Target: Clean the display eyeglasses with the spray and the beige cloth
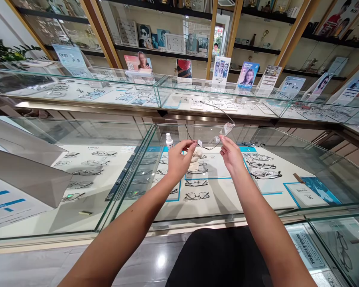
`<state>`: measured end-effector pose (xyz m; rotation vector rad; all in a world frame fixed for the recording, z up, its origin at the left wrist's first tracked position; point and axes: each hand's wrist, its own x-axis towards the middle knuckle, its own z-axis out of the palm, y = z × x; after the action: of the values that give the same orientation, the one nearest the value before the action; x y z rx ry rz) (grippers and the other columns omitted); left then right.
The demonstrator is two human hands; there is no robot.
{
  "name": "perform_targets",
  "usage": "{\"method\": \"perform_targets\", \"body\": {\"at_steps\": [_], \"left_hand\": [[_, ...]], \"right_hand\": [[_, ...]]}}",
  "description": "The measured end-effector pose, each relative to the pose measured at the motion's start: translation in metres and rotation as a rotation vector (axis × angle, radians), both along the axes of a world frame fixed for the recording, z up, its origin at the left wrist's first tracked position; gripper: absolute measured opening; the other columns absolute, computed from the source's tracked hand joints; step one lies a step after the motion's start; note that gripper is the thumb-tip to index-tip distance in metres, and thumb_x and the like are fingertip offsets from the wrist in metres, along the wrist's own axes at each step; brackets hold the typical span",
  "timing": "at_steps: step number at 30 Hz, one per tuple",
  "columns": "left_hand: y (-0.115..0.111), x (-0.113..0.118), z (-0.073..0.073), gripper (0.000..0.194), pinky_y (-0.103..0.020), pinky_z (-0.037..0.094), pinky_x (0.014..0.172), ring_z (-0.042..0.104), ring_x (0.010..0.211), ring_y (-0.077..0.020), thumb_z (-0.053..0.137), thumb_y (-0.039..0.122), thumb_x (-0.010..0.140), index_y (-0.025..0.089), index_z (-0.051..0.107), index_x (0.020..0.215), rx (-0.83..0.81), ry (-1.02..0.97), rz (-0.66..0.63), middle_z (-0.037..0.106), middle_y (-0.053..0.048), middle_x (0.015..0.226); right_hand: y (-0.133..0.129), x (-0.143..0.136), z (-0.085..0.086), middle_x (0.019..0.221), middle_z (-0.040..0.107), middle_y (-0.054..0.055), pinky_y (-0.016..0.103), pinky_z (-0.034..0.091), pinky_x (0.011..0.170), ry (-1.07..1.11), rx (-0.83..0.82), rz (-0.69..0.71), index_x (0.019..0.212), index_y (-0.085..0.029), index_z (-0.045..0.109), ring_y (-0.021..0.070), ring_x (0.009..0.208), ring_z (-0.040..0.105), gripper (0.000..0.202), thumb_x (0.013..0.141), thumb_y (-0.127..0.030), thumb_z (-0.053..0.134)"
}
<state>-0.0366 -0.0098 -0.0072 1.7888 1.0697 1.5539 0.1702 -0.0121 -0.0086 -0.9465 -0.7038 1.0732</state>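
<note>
A pair of thin-framed eyeglasses is held up above the glass counter, temples unfolded and pointing away from me. My right hand pinches it by the front near the lenses. Thumb and fingertips of my left hand are closed at the other end of the frame, beside a small white tag. Just behind my left hand stands a white bottle with a white cap. A beige object shows partly between my hands; its kind is unclear.
Rows of eyeglasses lie inside the glass display case. A white box with blue stripes stands at the left. Behind runs another glass case topped with advertising cards. A further glass case is at the lower right.
</note>
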Motion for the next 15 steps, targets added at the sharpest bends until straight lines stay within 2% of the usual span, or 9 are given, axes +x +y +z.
{"method": "perform_targets", "body": {"at_steps": [2, 4, 7, 9, 11, 15], "left_hand": [[0.001, 0.000, 0.000, 0.027, -0.033, 0.056, 0.084, 0.072, 0.084, -0.0184, 0.067, 0.047, 0.097, 0.021, 0.075, 0.101, -0.017, -0.092, -0.012, 0.078, -0.007, 0.104], [0.003, 0.000, -0.001, 0.028, -0.033, 0.056, 0.082, 0.072, 0.082, -0.0179, 0.068, 0.047, 0.096, 0.020, 0.072, 0.102, -0.039, -0.172, -0.023, 0.076, -0.006, 0.100], [0.005, 0.000, -0.001, 0.030, -0.032, 0.055, 0.081, 0.072, 0.080, -0.0175, 0.071, 0.048, 0.094, 0.020, 0.066, 0.104, -0.074, -0.215, -0.031, 0.075, -0.005, 0.094], [0.005, 0.000, -0.002, 0.033, -0.032, 0.054, 0.080, 0.071, 0.078, -0.0170, 0.072, 0.048, 0.093, 0.021, 0.061, 0.108, -0.094, -0.225, -0.043, 0.075, -0.004, 0.090], [0.002, 0.001, -0.003, 0.034, -0.031, 0.054, 0.078, 0.070, 0.077, -0.0164, 0.072, 0.047, 0.093, 0.022, 0.058, 0.112, -0.078, -0.194, -0.052, 0.074, -0.003, 0.089], [-0.006, 0.004, -0.006, 0.025, -0.030, 0.051, 0.076, 0.067, 0.077, -0.0159, 0.068, 0.041, 0.095, 0.024, 0.067, 0.114, 0.066, 0.140, -0.154, 0.074, -0.003, 0.090]], "right_hand": [[-0.001, -0.001, 0.001, 0.118, 0.078, 0.000, 0.030, 0.030, 0.055, 0.011, -0.007, 0.018, 0.091, -0.028, 0.077, 0.0086, 0.059, 0.034, 0.034, 0.063, -0.042, 0.091], [0.000, -0.001, 0.001, 0.097, 0.076, 0.000, 0.029, 0.031, 0.055, 0.027, -0.023, 0.082, 0.091, -0.028, 0.077, 0.0092, 0.059, 0.034, 0.036, 0.063, -0.043, 0.092], [0.000, -0.001, 0.001, 0.063, 0.052, -0.005, 0.030, 0.032, 0.057, 0.056, -0.024, 0.222, 0.094, -0.029, 0.075, 0.0117, 0.058, 0.034, 0.038, 0.064, -0.046, 0.092], [0.000, -0.002, 0.001, 0.059, 0.041, -0.007, 0.031, 0.034, 0.058, 0.080, -0.003, 0.263, 0.093, -0.030, 0.073, 0.0127, 0.058, 0.034, 0.039, 0.065, -0.047, 0.092], [-0.001, -0.003, 0.001, 0.060, 0.040, -0.007, 0.031, 0.035, 0.059, 0.090, 0.026, 0.249, 0.092, -0.031, 0.071, 0.0127, 0.058, 0.033, 0.039, 0.065, -0.048, 0.093], [-0.001, -0.004, 0.003, 0.060, 0.036, -0.007, 0.031, 0.035, 0.058, 0.055, 0.078, 0.218, 0.091, -0.031, 0.070, 0.0119, 0.056, 0.032, 0.036, 0.070, -0.051, 0.091]]}}
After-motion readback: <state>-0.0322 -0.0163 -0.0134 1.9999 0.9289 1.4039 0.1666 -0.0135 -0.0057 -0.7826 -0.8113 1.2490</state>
